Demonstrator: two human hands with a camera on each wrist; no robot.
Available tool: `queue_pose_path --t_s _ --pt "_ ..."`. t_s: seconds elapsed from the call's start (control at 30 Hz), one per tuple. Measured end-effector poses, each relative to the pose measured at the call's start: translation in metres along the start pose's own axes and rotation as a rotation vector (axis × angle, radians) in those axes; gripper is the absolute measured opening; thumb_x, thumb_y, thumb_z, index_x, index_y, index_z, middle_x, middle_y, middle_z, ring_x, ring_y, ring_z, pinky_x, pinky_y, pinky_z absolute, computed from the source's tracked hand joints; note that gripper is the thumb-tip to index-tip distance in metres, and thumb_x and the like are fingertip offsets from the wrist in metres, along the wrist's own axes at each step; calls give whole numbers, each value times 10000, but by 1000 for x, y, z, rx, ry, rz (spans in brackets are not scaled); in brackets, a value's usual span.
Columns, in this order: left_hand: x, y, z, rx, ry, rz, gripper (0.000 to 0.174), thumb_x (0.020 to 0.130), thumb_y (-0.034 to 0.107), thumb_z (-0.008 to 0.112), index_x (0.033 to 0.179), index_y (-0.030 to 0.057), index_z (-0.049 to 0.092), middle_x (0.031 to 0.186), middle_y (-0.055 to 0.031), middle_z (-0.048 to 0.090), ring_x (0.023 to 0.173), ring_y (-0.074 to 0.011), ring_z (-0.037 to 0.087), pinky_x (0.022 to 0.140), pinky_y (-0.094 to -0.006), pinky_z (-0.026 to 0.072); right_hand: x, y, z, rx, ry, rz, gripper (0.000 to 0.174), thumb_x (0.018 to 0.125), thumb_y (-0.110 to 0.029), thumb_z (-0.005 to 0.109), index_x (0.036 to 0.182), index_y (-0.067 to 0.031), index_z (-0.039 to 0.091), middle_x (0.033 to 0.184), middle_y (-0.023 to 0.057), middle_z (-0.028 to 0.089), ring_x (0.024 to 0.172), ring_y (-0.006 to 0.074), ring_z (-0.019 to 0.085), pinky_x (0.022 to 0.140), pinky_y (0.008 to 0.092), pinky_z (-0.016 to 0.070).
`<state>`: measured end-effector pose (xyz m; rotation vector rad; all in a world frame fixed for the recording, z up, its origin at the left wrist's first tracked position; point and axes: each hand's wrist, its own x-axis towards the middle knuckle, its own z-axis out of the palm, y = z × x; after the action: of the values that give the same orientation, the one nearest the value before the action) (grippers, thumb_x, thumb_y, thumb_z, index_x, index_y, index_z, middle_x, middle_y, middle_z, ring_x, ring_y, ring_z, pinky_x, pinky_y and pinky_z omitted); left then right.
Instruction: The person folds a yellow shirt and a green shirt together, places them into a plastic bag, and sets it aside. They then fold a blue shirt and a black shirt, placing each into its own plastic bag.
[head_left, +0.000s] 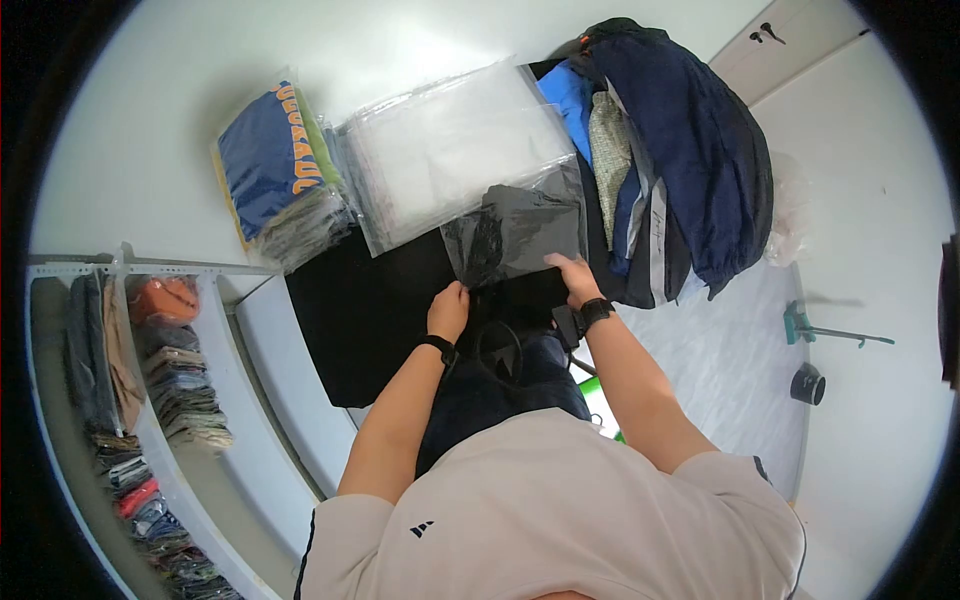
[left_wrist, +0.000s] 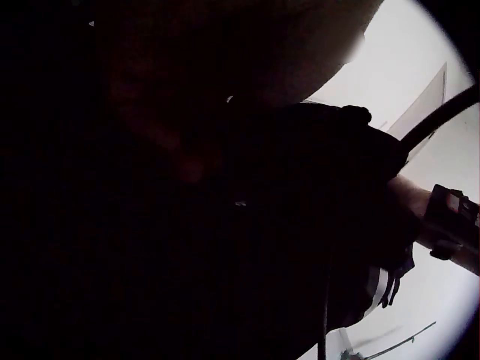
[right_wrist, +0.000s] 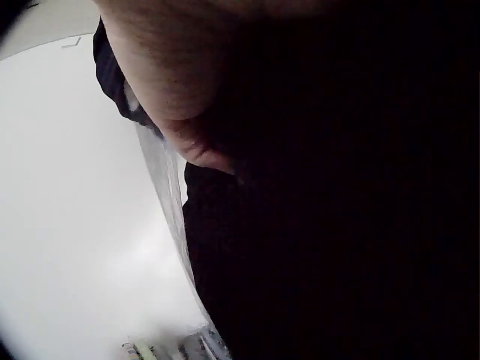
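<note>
A dark folded garment (head_left: 535, 235) lies in a clear plastic bag (head_left: 462, 240), with its near edge toward the person's body. At the near left corner my left hand (head_left: 448, 312) pinches it between thumb and curled fingers. My right hand (head_left: 574, 278) grips the near right side, thumb on top and the other fingers hidden beneath. In the right wrist view the thumb (right_wrist: 201, 146) presses on black cloth (right_wrist: 206, 217), clear film beside it. The left wrist view is mostly too dark to show what that hand holds.
Behind the garment lies a stack of clear plastic bags (head_left: 460, 150). Bagged clothes (head_left: 260, 155) sit at the left, and a pile of dark jackets (head_left: 680, 150) at the right. Black cloth (head_left: 350, 310) covers the near surface. Shelves (head_left: 230, 470) with packed clothes stand at lower left.
</note>
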<state>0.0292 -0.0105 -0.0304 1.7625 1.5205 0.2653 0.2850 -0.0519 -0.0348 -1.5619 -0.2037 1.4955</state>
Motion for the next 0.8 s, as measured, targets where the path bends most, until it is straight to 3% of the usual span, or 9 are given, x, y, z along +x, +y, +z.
queue_pose_path --t_s 0.1,0.2,0.33,0.43,0.5,0.57,0.7,0.73,0.8 --pt "-8 -2 -3 41 -17 37 225 881 221 490 825 6 530 833 -213 606 809 -406 575 679 -486 455 -28 -29 17 97 146 37 970 645 -255 718 1401 26 180 1375 225 332 1174 326 432 938 428 364" --pt "-21 13 -5 106 -29 116 196 854 217 515 836 24 547 825 -201 611 801 -394 584 670 -471 459 8 -17 7 129 88 31 1047 646 -262 716 1421 27 73 1424 223 244 1206 342 398 965 461 332" --pt "-22 17 0 32 -72 239 183 851 205 517 847 26 557 841 -202 616 805 -389 589 660 -458 458 29 -10 14 239 131 -66 1032 649 -257 721 1418 35 99 1412 220 279 1238 321 368 989 435 314" --pt "-14 19 7 -60 -56 109 207 835 217 538 785 18 561 772 -189 621 743 -382 597 629 -447 461 19 -17 17 -35 308 -236 941 679 -311 726 1378 56 214 1357 249 356 1214 356 401 979 412 342" --pt "-16 31 6 72 12 73 216 828 222 542 761 18 562 741 -182 620 718 -376 600 611 -448 463 -8 -30 23 -584 606 -314 808 728 -359 702 1298 72 326 1274 282 427 1165 413 431 956 406 372" --pt "-16 28 7 74 41 57 208 828 217 535 764 21 560 746 -181 619 716 -375 599 609 -452 465 -24 -15 35 -998 726 -710 667 756 -304 671 1235 65 389 1248 285 427 1155 415 428 954 427 369" --pt "-20 26 11 28 61 48 212 844 215 517 754 26 552 745 -183 616 717 -379 597 614 -460 464 -76 -27 57 -1410 165 -1032 704 721 -201 679 1303 22 353 1356 225 325 1262 362 314 1042 439 265" --pt "-21 29 10 22 65 68 217 853 214 506 750 27 545 743 -185 614 717 -381 595 615 -465 462 -68 -24 56 -1408 -27 -1160 723 702 -185 695 1312 -4 350 1373 195 321 1242 357 346 1031 437 289" --pt "-22 30 11 18 75 85 223 861 213 495 745 28 539 741 -186 611 718 -383 594 615 -470 460 -53 -17 57 -1338 -122 -1181 708 700 -182 702 1302 -16 368 1377 189 318 1227 355 367 1021 439 303"
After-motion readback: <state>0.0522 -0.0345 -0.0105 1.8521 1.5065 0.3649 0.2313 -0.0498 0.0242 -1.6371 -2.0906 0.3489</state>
